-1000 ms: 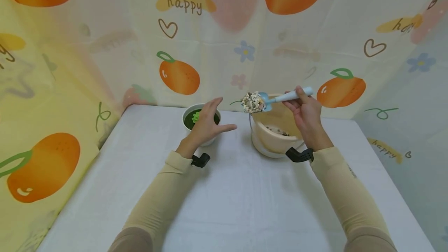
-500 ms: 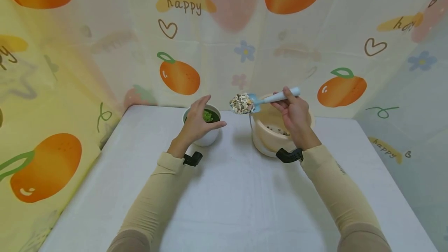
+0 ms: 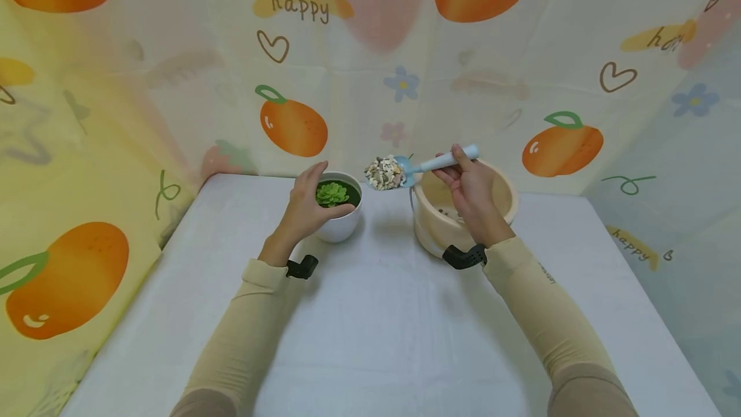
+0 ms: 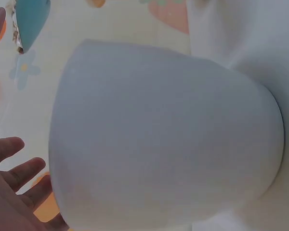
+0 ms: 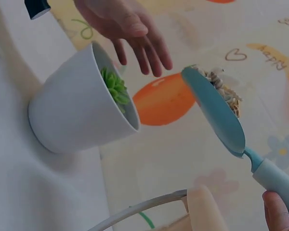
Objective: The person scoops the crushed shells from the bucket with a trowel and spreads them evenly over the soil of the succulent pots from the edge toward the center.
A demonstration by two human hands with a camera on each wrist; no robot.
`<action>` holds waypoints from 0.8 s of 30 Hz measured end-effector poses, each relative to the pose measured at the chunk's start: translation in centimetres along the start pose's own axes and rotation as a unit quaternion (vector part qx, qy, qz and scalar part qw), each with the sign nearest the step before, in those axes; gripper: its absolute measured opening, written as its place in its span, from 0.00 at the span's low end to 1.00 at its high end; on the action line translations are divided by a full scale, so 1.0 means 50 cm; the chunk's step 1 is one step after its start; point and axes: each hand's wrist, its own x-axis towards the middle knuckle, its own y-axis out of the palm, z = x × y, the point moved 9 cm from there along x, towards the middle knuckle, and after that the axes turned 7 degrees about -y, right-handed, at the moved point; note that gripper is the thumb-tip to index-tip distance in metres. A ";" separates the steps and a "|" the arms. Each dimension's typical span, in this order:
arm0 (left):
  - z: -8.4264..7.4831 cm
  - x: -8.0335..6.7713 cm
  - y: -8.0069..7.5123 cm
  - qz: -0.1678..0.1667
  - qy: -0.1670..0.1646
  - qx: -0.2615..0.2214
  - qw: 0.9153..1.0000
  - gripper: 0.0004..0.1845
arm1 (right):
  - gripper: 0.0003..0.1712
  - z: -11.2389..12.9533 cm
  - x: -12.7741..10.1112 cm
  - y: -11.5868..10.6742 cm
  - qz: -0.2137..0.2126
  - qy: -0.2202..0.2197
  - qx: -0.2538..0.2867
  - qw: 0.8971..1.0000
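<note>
A white pot [image 3: 343, 227] holding a green succulent [image 3: 332, 193] stands on the table, left of centre. My left hand [image 3: 307, 203] is cupped at the pot's left rim with straight, spread fingers; the right wrist view shows the hand [image 5: 130, 29] just above the rim. Whether it touches the pot is unclear. My right hand [image 3: 469, 186] grips the handle of a light blue scoop [image 3: 442, 161]. The scoop is heaped with small pebbles [image 3: 384, 174] and hangs in the air just right of the pot, above rim height. The left wrist view is filled by the pot's wall [image 4: 168, 134].
A beige bucket [image 3: 500, 201] with a few pebbles at its bottom stands under my right hand, right of the pot. The white table [image 3: 376, 340] ends at fruit-printed cloth walls [image 3: 173, 82] at the back and on both sides.
The loaded scoop has travelled left from over the bucket to beside the pot. My left hand has slid off the top of the pot to its left rim, uncovering the succulent.
</note>
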 end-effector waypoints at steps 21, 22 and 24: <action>0.108 0.005 -0.015 0.006 -0.055 -0.017 0.998 0.59 | 0.06 -0.066 0.010 0.053 0.000 0.023 -0.015 1.000; 0.113 0.005 -0.013 0.007 -0.059 -0.017 0.998 0.61 | 0.06 -0.073 0.010 0.055 0.000 0.028 -0.013 1.000; 0.123 0.006 -0.008 0.012 -0.069 -0.019 0.997 0.63 | 0.05 -0.084 0.011 0.058 -0.004 0.027 -0.021 0.999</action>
